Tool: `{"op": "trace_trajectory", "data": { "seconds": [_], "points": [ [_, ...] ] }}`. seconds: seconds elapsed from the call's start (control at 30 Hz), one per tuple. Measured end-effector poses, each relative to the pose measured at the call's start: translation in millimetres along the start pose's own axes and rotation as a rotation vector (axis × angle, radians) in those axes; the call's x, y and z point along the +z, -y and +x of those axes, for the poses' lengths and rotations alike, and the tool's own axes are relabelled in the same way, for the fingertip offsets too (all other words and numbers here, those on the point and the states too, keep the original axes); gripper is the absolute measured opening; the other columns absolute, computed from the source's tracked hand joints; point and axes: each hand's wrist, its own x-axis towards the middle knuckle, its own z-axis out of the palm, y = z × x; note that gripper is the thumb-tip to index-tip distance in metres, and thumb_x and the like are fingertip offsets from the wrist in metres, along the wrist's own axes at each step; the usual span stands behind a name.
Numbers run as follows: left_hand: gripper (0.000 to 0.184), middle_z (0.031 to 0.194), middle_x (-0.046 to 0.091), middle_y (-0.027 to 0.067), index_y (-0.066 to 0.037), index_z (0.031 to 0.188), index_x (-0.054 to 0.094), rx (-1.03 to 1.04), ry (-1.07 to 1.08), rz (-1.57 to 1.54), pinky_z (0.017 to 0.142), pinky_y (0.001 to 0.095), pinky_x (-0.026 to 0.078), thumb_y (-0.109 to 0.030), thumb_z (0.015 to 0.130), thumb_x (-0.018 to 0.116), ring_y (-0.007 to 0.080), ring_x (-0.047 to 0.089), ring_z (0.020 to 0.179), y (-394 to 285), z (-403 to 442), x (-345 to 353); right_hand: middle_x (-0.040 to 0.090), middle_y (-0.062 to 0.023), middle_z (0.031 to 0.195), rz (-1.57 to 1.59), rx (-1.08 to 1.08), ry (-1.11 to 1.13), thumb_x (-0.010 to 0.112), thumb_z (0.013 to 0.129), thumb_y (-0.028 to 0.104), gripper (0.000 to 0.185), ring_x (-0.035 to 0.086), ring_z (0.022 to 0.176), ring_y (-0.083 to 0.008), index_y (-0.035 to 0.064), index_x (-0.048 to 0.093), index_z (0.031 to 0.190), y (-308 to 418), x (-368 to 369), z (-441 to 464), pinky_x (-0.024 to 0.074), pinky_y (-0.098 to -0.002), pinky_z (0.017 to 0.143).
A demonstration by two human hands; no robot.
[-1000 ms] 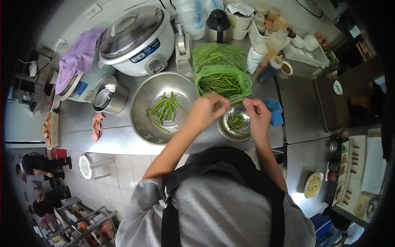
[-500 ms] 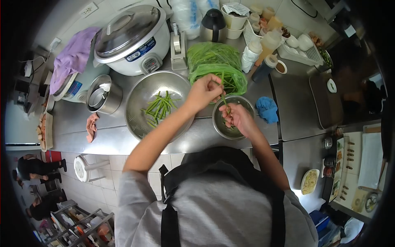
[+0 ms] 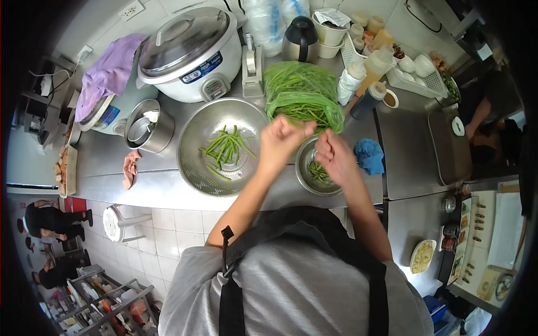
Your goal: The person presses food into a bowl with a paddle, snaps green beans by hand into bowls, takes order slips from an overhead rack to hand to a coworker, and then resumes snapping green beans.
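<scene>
My left hand (image 3: 286,140) is closed and smeared by motion, in front of the open green plastic bag (image 3: 300,84) of green beans. A blurred green streak, seemingly a green bean, shows at its fingers. Close beside it, my right hand (image 3: 335,154) is pinched over the small metal bowl (image 3: 303,162); whatever its fingertips hold is hidden. Short cut bean pieces (image 3: 318,171) lie in that bowl. To the left, a large perforated metal colander (image 3: 190,168) holds a loose pile of long green beans (image 3: 227,147).
A rice cooker (image 3: 190,61), a metal pot (image 3: 159,131) and a tape dispenser (image 3: 253,73) stand behind and left. A blue cloth (image 3: 369,157) lies right of the bowl, near squeeze bottles (image 3: 370,101). A pink cloth (image 3: 130,168) rests near the counter's front edge.
The bean stretched upright between both hands no longer shows clearly. My left hand has lowered and turned; my right hand has risen slightly. The view has shifted a little, moving the counter rightward.
</scene>
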Motion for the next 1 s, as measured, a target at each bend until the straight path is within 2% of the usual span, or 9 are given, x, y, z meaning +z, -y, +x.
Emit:
{"op": "trace_trajectory", "data": {
  "seconds": [0.07,0.13,0.27,0.33,0.43,0.57,0.67,0.9,1.0],
  "points": [
    [0.013,0.094,0.07,0.0146,-0.002,0.085,0.059,0.084,0.027,0.12,0.082,0.0272,0.053,0.002,0.081,0.071,0.0207,0.067,0.097,10,-31,-1,0.041,0.0043,0.068,0.244,0.064,-0.133,0.051,0.099,0.028,0.026,0.036,0.057,-0.0054,0.0039,0.057,0.094,-25,-4,-14,0.0337,-0.0223,0.055],
    [0.013,0.092,0.07,0.0135,-0.001,0.084,0.059,0.314,0.076,0.346,0.081,0.0266,0.053,0.005,0.081,0.07,0.0198,0.068,0.095,9,-50,-18,0.042,0.0039,0.068,-0.049,0.184,-0.153,0.05,0.099,0.027,0.024,0.037,0.057,-0.0062,0.0041,0.058,0.095,-25,-18,-21,0.0346,-0.0221,0.055],
    [0.016,0.09,0.072,0.008,-0.003,0.092,0.067,0.007,-0.189,0.501,0.074,0.026,0.052,-0.004,0.078,0.075,0.0118,0.067,0.083,-21,-46,-90,0.053,0.0005,0.071,-0.763,0.203,-0.128,0.054,0.092,0.022,0.02,0.047,0.059,-0.0084,0.0048,0.061,0.098,8,-55,-22,0.0395,-0.0252,0.056],
    [0.032,0.09,0.07,0.0134,-0.003,0.101,0.067,0.029,-0.116,1.257,0.072,0.035,0.053,-0.008,0.071,0.079,0.0305,0.067,0.074,-47,-40,-109,0.06,-0.004,0.073,-1.085,0.138,-0.148,0.055,0.088,0.022,0.021,0.054,0.062,-0.0129,0.0052,0.064,0.097,26,-54,-9,0.0433,-0.029,0.058],
    [0.031,0.091,0.068,0.0142,-0.005,0.096,0.069,0.267,0.054,1.429,0.077,0.0391,0.051,-0.01,0.067,0.079,0.0348,0.064,0.081,-100,-54,-101,0.067,-0.0122,0.078,-1.405,-0.023,-0.261,0.058,0.085,0.024,0.022,0.063,0.07,-0.0234,0.0058,0.068,0.093,49,-54,19,0.0485,-0.0355,0.065],
    [0.025,0.095,0.065,0.0116,-0.006,0.088,0.07,-0.828,0.87,1.042,0.082,0.0379,0.048,-0.023,0.07,0.076,0.03,0.061,0.095,-178,-95,-87,0.068,-0.0172,0.081,-1.73,-0.219,-0.385,0.065,0.081,0.029,0.024,0.065,0.078,-0.0333,0.0058,0.07,0.086,49,-44,47,0.0505,-0.0406,0.071],
    [0.027,0.094,0.064,0.0093,-0.006,0.088,0.068,-0.507,1.133,1.013,0.079,0.0383,0.048,-0.028,0.073,0.072,0.0295,0.061,0.091,-156,-124,-106,0.067,-0.0167,0.079,-1.847,-0.184,-0.354,0.069,0.079,0.032,0.026,0.065,0.076,-0.034,0.0064,0.07,0.083,45,-54,60,0.0506,-0.042,0.07],
    [0.032,0.086,0.058,0.0121,0.0,0.078,0.053,-0.557,0.983,0.661,0.071,0.042,0.045,-0.027,0.073,0.071,0.0324,0.057,0.078,-115,-130,-118,0.065,-0.0129,0.067,-1.688,-0.144,-0.242,0.07,0.079,0.029,0.024,0.063,0.06,-0.028,0.0046,0.066,0.078,50,-59,53,0.0464,-0.0382,0.057],
    [0.032,0.087,0.059,0.0111,-0.001,0.08,0.055,-0.517,1.173,0.728,0.069,0.0402,0.046,-0.025,0.071,0.073,0.032,0.059,0.078,-95,-136,-137,0.061,-0.009,0.061,-1.541,-0.067,-0.218,0.07,0.081,0.025,0.024,0.055,0.053,-0.0182,0.0031,0.061,0.076,54,-53,40,0.0408,-0.0332,0.052]
  ]
}}
